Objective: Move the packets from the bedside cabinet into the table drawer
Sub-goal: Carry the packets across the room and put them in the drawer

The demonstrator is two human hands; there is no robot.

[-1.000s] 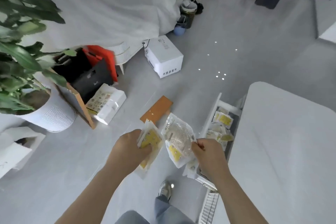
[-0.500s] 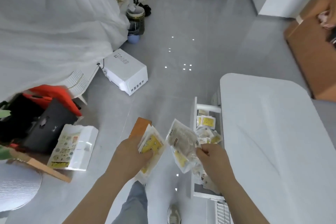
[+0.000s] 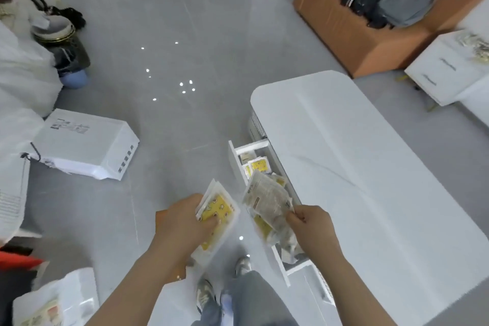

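Note:
My left hand grips a stack of flat packets with yellow print, held over the floor just left of the drawer. My right hand pinches a bunch of clear packets directly above the open table drawer. The drawer sticks out from the left side of the white table and holds several yellow packets. The white bedside cabinet stands at the far right with more packets on its top.
A white box lies on the grey floor to the left. A brown cardboard box of dark clothes stands behind the table. Bags and a blue bowl are at the far left. My shoes are below my hands.
The view has swung to the right, bringing the bedside cabinet and cardboard box into sight. Both hands keep their packets, and the right hand's bunch now hangs over the drawer.

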